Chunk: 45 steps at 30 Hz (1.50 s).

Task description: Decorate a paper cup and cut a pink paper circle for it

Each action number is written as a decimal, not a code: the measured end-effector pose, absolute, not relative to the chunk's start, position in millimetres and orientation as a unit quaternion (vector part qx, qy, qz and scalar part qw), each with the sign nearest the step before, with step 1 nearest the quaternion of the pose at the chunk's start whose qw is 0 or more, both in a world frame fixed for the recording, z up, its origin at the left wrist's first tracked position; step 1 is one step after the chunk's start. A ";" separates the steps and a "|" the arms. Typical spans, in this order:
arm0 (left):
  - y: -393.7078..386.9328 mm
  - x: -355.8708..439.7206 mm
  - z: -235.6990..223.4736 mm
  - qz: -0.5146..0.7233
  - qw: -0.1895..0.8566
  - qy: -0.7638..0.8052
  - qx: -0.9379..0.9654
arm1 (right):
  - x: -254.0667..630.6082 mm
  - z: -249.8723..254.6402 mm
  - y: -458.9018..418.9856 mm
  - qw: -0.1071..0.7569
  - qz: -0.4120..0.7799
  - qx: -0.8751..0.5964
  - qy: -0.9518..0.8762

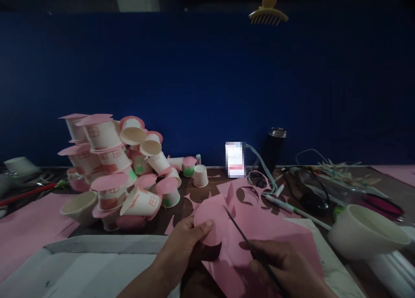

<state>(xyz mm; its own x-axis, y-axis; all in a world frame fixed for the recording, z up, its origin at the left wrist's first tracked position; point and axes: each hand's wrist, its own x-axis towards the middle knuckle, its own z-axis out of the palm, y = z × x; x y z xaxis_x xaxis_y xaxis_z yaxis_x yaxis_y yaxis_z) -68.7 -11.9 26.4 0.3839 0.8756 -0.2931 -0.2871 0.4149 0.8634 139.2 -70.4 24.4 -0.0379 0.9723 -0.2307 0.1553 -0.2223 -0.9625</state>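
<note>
Between the thumb and fingers of my left hand (183,248) is a sheet of pink paper (212,218), partly cut to a rounded outline. My right hand (285,265) is closed round a pair of dark scissors (238,229). Their long blade points up and left, with its tip at the right side of the rounded piece. The handles are mostly hidden by my fingers. More pink paper (279,233) lies under and beside my right hand.
Paper cups with pink paper tops (108,157) are piled at left. A lone cup (200,176), a lit phone (235,159) and a black flask (275,149) stand at the back. A white bowl (366,231), marker (279,203) and cables lie right. A white tray (106,244) sits front left.
</note>
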 end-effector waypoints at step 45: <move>-12.4 -68.5 26.4 0.376 0.732 0.418 0.384 | 136.0 22.6 -72.1 0.376 0.524 -0.588 -0.489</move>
